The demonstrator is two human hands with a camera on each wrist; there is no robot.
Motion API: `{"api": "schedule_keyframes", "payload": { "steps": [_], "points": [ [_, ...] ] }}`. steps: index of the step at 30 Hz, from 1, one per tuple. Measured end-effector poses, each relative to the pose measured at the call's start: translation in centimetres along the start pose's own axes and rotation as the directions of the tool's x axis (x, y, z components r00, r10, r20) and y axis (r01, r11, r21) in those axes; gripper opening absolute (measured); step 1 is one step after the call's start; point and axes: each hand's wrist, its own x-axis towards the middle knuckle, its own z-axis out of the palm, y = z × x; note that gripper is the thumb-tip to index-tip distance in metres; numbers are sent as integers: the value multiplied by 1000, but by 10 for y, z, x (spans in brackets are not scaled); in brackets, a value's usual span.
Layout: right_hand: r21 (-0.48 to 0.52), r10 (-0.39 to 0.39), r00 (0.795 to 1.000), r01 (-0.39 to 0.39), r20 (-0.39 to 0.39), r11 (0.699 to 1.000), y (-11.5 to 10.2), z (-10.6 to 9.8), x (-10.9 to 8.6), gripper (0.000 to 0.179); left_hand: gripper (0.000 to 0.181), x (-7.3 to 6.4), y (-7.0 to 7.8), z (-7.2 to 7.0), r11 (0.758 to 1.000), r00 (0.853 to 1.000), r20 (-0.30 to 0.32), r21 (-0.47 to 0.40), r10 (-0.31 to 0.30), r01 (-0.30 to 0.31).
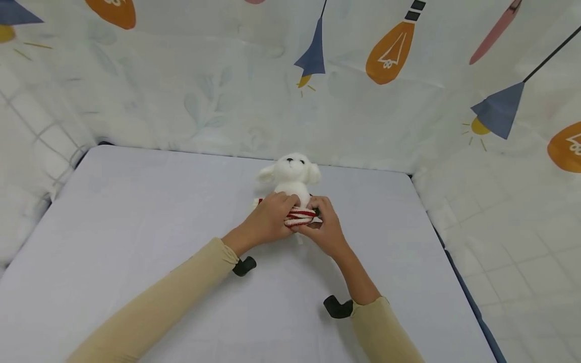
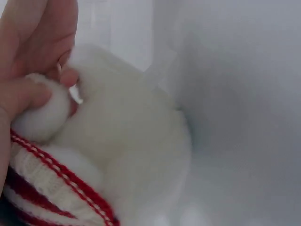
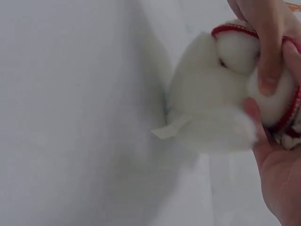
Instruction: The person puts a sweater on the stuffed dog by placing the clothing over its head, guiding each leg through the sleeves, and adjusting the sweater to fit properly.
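Observation:
A white plush toy [image 1: 292, 174] with floppy ears sits upright on the white table, facing the person. Round its lower body is a red-and-white striped knit garment [image 1: 299, 217], its red edging [image 2: 61, 167] beside the toy's round white feet. My left hand [image 1: 272, 217] grips the garment from the left, covering part of it. From the right, my right hand [image 1: 324, 224] holds it, thumb below and fingers above. In the right wrist view, fingertips press a white foot [image 3: 273, 101], and a small white tag [image 3: 171, 128] sticks out below the body.
The white table [image 1: 159, 201] ends at a patterned curtain [image 1: 254, 101] behind the toy. More pale curtain [image 1: 513, 242] hangs along the right side. Dark curved pieces [image 1: 245, 265] project from both beige sleeves [image 1: 168, 297] near the wrists.

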Motion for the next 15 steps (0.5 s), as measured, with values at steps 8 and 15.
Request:
{"api": "schedule_keyframes", "payload": {
  "steps": [8, 15],
  "points": [
    [50, 64, 998, -65, 17, 997, 2, -16, 0, 26, 42, 2, 3, -2, 996, 990, 139, 90, 2, -15],
    [97, 350, 926, -339, -140, 936, 9, -14, 0, 44, 42, -1, 4, 3, 994, 996, 88, 109, -7, -2]
  ]
}}
